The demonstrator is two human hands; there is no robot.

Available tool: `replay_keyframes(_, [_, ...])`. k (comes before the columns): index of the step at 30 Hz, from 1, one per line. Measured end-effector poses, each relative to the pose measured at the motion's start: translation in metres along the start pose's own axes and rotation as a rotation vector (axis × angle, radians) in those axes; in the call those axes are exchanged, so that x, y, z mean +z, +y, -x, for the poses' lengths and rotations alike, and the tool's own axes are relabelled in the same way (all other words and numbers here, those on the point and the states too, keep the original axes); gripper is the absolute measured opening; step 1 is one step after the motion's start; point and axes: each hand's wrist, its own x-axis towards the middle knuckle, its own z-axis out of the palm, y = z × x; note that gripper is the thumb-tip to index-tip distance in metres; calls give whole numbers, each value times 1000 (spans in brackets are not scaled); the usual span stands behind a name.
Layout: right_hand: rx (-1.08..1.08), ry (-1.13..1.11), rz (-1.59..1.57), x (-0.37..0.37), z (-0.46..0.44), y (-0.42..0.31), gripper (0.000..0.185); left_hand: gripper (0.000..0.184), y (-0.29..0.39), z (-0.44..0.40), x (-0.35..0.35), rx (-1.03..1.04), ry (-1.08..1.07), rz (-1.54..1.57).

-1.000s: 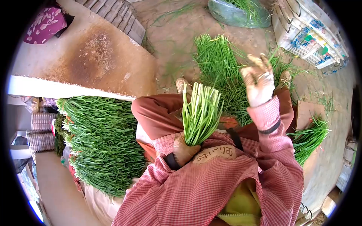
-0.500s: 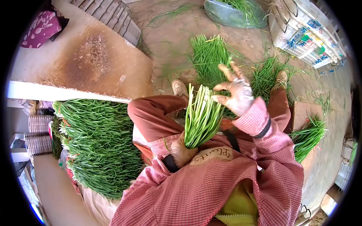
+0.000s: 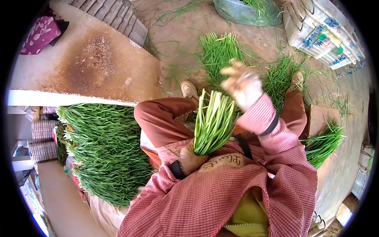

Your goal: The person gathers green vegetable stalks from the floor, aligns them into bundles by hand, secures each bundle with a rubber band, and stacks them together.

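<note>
My left hand (image 3: 191, 158), in a thin glove, is closed around the lower part of a bunch of garlic chives (image 3: 213, 124) in front of my lap. The pale stalk ends point up and away from me. Above and to the right of the bunch hovers my right hand (image 3: 244, 86), also gloved and slightly blurred; its fingers are apart and nothing shows in them. Loose chives (image 3: 221, 55) lie in a pile on the ground just beyond it, with another pile (image 3: 274, 85) further right.
Stacked chive bundles (image 3: 106, 154) with pale ends stand at my left, below a stained slab (image 3: 130, 75). One tied bundle (image 3: 325, 144) lies at my right on cardboard. White plastic crates (image 3: 323, 35) and a clear bag of greens (image 3: 248, 14) are at the back.
My right hand has moved slightly up and left, its fingers less widely spread than before. The left hand keeps its hold on the chives in nearly the same place.
</note>
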Motion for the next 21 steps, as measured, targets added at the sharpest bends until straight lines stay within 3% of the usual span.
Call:
replay_keyframes(2, [-111, 281, -167, -38, -32, 17, 22, 36, -12, -1, 3, 77, 156, 92])
replay_keyframes(3, [-177, 284, -149, -43, -33, 10, 25, 34, -1, 6, 0, 81, 164, 50])
replay_keyframes(5, [-277, 2, 596, -30, 7, -11, 21, 35, -5, 5, 4, 96, 187, 40])
replay_keyframes(7, [-224, -170, 978, -8, 41, -5, 21, 35, -11, -2, 8, 126, 204, 33])
replay_keyframes(8, [64, -263, 1208, 6, 47, -5, 27, 36, -17, -4, 9, 109, 279, 54])
replay_keyframes(10, [-9, -388, 884, 3, 50, 21, 35, 37, -26, -6, 9, 84, 368, 69])
replay_keyframes(11, [-45, -351, 767, 4, 51, 31, 31, 37, -29, -7, 9, 68, 306, 504])
replay_keyframes(13, [-79, -301, 653, 3, 53, 48, 27, 37, -25, -5, 7, 49, 223, 932])
replay_keyframes(15, [-37, -164, 198, 2, 49, 50, 14, 36, -6, -1, 3, 180, 210, -59])
replay_keyframes(16, [-101, -133, 9, -3, 44, 48, 16, 36, 0, -1, 4, 181, 211, -57])
replay_keyframes(18, [-204, 0, -44, -25, 25, 63, 12, 35, 8, -2, 5, 157, 120, 203])
replay_keyframes(19, [-109, 126, -383, -46, 11, 54, 9, 34, 2, -2, 5, 143, 138, 225])
replay_keyframes(20, [-98, 324, -361, -69, -4, 41, 15, 34, -3, -2, 2, 145, 134, 225])
replay_keyframes(21, [-72, 567, -106, -97, -18, 22, 21, 40, -7, 1, -3, 116, 79, 255])
